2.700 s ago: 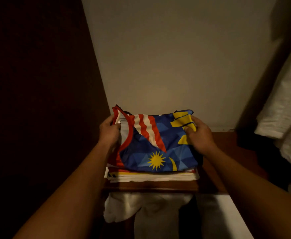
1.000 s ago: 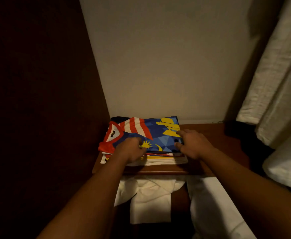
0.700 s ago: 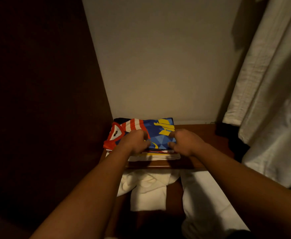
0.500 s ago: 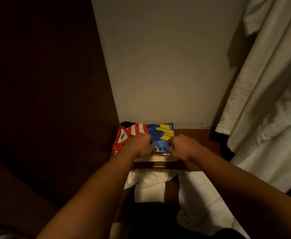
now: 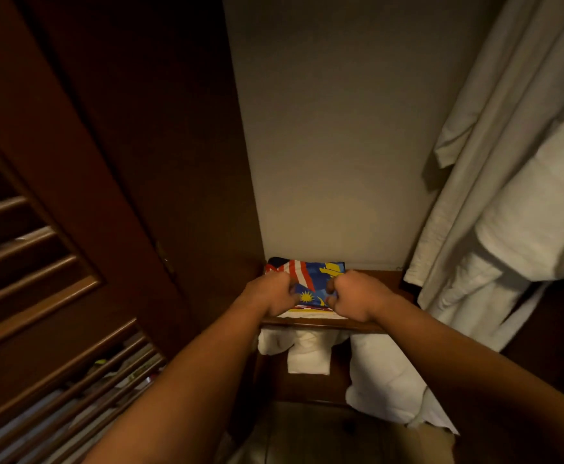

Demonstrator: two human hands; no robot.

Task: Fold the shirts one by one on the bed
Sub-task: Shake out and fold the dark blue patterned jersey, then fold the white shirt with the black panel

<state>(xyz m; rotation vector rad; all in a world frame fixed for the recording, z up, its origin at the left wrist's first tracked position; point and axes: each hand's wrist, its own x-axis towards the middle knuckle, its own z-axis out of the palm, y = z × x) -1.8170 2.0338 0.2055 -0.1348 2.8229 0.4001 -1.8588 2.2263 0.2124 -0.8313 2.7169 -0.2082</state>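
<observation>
A folded shirt (image 5: pixel 311 285) printed with a blue field, red and white stripes and a yellow star lies on top of a stack of folded shirts (image 5: pixel 310 313). The stack sits on a dark wooden closet shelf (image 5: pixel 360 325). My left hand (image 5: pixel 271 294) rests on the shirt's front left part with its fingers curled into the fabric. My right hand (image 5: pixel 355 297) does the same on the front right. The star shows in the gap between the two hands. My hands hide the shirt's front corners.
A louvred wooden door (image 5: pixel 39 279) stands open on the left. White robes (image 5: pixel 514 212) hang close on the right. White cloth (image 5: pixel 307 353) hangs below the shelf edge, and more white fabric (image 5: pixel 384 380) lies lower right. The pale back wall (image 5: pixel 334 145) is behind the stack.
The shirt was set down on the stack. My hands then slid from its sides to its front middle, and now they have parted a little, showing the star. The view has pulled back.
</observation>
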